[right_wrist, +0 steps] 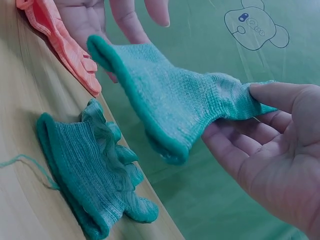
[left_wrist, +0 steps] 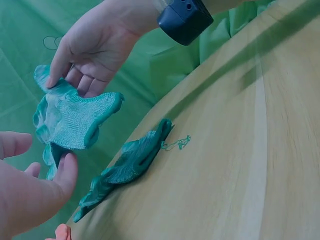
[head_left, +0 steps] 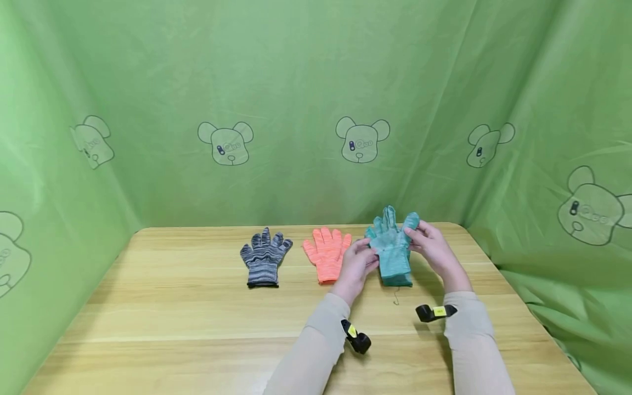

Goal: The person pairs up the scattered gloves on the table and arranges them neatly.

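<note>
Lifted over the table's far right, a teal knit glove (head_left: pixel 393 247) hangs from my right hand (head_left: pixel 434 247). In the right wrist view, the right thumb and fingers (right_wrist: pixel 260 102) pinch one finger end of this glove (right_wrist: pixel 165 92), with its cuff toward the left. My left hand (head_left: pixel 356 266) is at the glove's other side, its fingers extended and a fingertip (left_wrist: pixel 66 167) right at the cuff. Beneath lies a second teal glove (right_wrist: pixel 90 172) on the tabletop, mostly hidden in the head view, with a loose thread (head_left: pixel 396 297) trailing from its cuff.
An orange glove (head_left: pixel 327 255) lies flat just left of my left hand. Farther left is a grey and black striped glove (head_left: pixel 265 258). The wooden table (head_left: pixel 197 323) is bordered by green cloth (head_left: pixel 296 186) printed with bear faces. Both wrists wear dark camera straps.
</note>
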